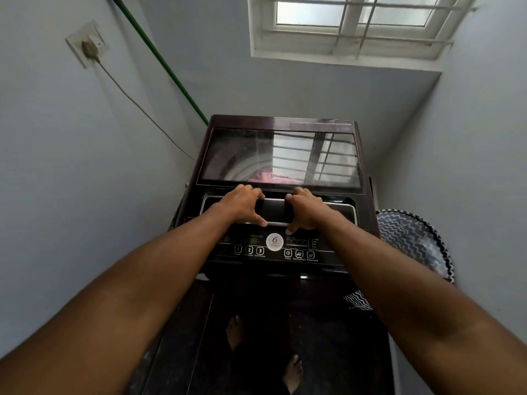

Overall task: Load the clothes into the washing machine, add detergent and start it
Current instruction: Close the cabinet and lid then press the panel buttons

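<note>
1. Washing machine (285,195): a dark maroon top-loader standing in a narrow alcove, straight ahead of the person, its back to the wall under the window (350,24).
2. Glass lid (281,158): lying closed over the tub, its long axis running left to right. Something pink, likely clothes (258,175), shows faintly through the glass near the front edge.
3. Detergent drawer (275,210): a wide, chrome-rimmed panel between the lid and the control panel, long axis also left to right. Whether it is shut flush or slightly drawn out I cannot tell.
4. Left hand (242,203): fingers curled over the drawer's far edge, thumb hooked at the near rim; it grips the drawer left of centre.
5. Right hand (306,208): mirrors the left, fingers over the far edge, thumb down at the near rim, gripping right of centre. Both hands lie equally near.
6. Control panel (273,248): just below the hands, nearest the person, with a round white badge and numbered buttons. The Start/Pause button (259,250) sits closer to the left hand.
7. Laundry basket (413,240): zigzag-patterned, beside the machine on its right.
8. Judgement: loading seems done; the drawer travels toward the person, across its long axis.
</note>
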### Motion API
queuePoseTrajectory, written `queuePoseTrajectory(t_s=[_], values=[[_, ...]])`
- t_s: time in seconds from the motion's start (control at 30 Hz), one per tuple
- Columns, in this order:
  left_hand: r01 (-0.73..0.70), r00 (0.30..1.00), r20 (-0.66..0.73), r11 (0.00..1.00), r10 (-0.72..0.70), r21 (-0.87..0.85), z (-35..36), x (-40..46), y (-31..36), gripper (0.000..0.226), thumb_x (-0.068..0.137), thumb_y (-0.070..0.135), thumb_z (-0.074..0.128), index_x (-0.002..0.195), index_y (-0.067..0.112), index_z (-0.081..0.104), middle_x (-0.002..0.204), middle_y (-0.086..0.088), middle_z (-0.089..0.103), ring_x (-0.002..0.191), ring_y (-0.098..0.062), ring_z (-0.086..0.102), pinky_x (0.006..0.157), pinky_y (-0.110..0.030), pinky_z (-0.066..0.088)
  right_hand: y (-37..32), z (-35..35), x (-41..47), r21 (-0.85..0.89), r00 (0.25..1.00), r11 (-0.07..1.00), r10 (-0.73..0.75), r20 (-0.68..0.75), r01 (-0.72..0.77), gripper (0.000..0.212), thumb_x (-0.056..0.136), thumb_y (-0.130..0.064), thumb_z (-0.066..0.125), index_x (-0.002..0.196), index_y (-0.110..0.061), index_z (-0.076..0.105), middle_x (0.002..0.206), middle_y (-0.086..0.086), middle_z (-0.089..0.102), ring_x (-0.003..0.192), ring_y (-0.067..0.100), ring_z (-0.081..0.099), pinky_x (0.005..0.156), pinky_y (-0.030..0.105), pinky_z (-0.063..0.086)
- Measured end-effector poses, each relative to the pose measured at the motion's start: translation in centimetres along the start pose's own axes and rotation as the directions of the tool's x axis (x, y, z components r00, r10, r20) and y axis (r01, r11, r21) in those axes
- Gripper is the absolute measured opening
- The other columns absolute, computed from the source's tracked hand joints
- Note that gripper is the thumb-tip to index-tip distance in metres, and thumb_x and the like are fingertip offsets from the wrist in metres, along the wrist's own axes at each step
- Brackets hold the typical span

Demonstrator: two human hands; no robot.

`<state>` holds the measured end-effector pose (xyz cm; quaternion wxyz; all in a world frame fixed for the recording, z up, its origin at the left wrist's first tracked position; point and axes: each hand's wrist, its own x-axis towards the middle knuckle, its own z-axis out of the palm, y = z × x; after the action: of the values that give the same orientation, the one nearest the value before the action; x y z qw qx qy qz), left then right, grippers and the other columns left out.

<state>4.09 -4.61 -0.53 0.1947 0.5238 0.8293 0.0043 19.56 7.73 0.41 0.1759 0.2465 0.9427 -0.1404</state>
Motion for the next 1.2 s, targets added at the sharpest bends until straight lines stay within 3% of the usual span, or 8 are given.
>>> queuePoseTrajectory(t_s=[0.3, 0.4, 0.47, 0.53, 0.63, 0.7, 0.93, 1.2], values=[[0.017, 1.0, -0.022, 0.999, -0.018, -0.039, 0.6, 0.4, -0.2, 0.084, 0.062, 0.052, 0.088, 0.132, 0.024, 0.051, 0.126, -0.003, 0.053, 0.123, -0.022, 0.045, 0.102, -0.04, 0.044, 0.2, -0.2, 2.3, -0.06, 0.998, 0.998, -0.025, 0.052, 0.028, 0.091, 0.043, -0.048, 0.095, 0.122, -0.016, 0.061, 0.123, 0.006, 0.049, 0.116, 0.029, 0.049, 0.093, 0.05, 0.052], [0.004, 1.0, -0.02, 0.994, -0.006, -0.111, 0.7, 0.0, -0.7, 0.081, 0.067, 0.05, 0.085, 0.136, 0.024, 0.052, 0.129, -0.002, 0.052, 0.124, -0.02, 0.045, 0.104, -0.04, 0.043, -0.1, -1.2, 3.0, -0.05, 0.992, 0.998, -0.03, 0.12, 0.036, 0.086, 0.052, -0.051, 0.092, 0.124, -0.014, 0.062, 0.123, 0.008, 0.053, 0.112, 0.028, 0.052, 0.093, 0.04, 0.051], [0.002, 0.998, -0.061, 0.963, -0.019, -0.268, 0.5, -0.3, -1.3, 0.069, 0.073, 0.04, 0.085, 0.133, 0.02, 0.058, 0.13, -0.002, 0.055, 0.123, -0.018, 0.05, 0.105, -0.032, 0.042, -0.1, -2.1, 3.6, 0.003, 0.989, 0.999, -0.036, 0.142, 0.036, 0.07, 0.066, -0.056, 0.084, 0.118, -0.012, 0.067, 0.116, 0.009, 0.064, 0.103, 0.026, 0.058, 0.084, 0.03, 0.047], [-0.014, 0.983, -0.178, 0.932, -0.054, -0.362, -0.1, -0.7, -2.2, 0.054, 0.076, 0.026, 0.084, 0.126, 0.017, 0.064, 0.127, -0.002, 0.059, 0.122, -0.018, 0.053, 0.104, -0.024, 0.038, -0.1, -3.5, 4.2, 0.06, 0.995, 0.997, -0.049, 0.082, 0.044, 0.055, 0.078, -0.056, 0.075, 0.108, -0.009, 0.07, 0.111, 0.011, 0.069, 0.097, 0.027, 0.061, 0.079, 0.029, 0.046], [-0.015, 0.933, -0.343, 0.943, -0.106, -0.332, -1.8, -1.0, -3.6, 0.037, 0.082, 0.015, 0.079, 0.118, 0.018, 0.069, 0.122, -0.004, 0.063, 0.119, -0.021, 0.054, 0.106, -0.028, 0.038, -0.8, -5.5, 4.9, 0.134, 0.992, 0.988, -0.065, -0.111, 0.08, 0.04, 0.09, -0.036, 0.07, 0.115, -0.005, 0.069, 0.116, 0.016, 0.069, 0.106, 0.032, 0.062, 0.085, 0.03, 0.048], [-0.003, 0.89, -0.438, 0.959, -0.127, -0.284, -3.3, -1.1, -4.7, 0.032, 0.084, 0.013, 0.074, 0.115, 0.019, 0.07, 0.119, -0.004, 0.064, 0.115, -0.023, 0.056, 0.104, -0.035, 0.043, -1.9, -6.9, 5.4, 0.165, 0.971, 0.977, -0.097, -0.22, 0.135, 0.032, 0.091, -0.028, 0.069, 0.115, -0.007, 0.07, 0.114, 0.014, 0.07, 0.106, 0.031, 0.062, 0.081, 0.027, 0.043], [0.047, 0.72, -0.662, 0.966, -0.209, -0.255, -10.2, -2.0, -8.3, 0.023, 0.088, 0.019, 0.067, 0.111, 0.017, 0.07, 0.109, -0.008, 0.066, 0.105, -0.03, 0.058, 0.092, -0.04, 0.049, -7.6, -12.3, 8.4, 0.123, 0.883, 0.942, -0.239, -0.405, 0.311, 0.022, 0.091, -0.023, 0.06, 0.087, -0.003, 0.071, 0.096, 0.018, 0.068, 0.092, 0.036, 0.063, 0.075, 0.035, 0.048], [0.273, 0.674, -0.635, 0.926, -0.378, -0.262, -15.8, -1.6, -17.6, 0.037, 0.089, 0.026, 0.068, 0.124, 0.018, 0.062, 0.13, -0.012, 0.054, 0.123, -0.034, 0.047, 0.101, -0.046, 0.041, -14.7, -19.0, 14.7, 0.117, 0.758, 0.867, -0.349, -0.551, 0.484, 0.037, 0.093, -0.02, 0.06, 0.129, -0.009, 0.058, 0.122, 0.012, 0.059, 0.105, 0.026, 0.06, 0.086, 0.035, 0.05]])
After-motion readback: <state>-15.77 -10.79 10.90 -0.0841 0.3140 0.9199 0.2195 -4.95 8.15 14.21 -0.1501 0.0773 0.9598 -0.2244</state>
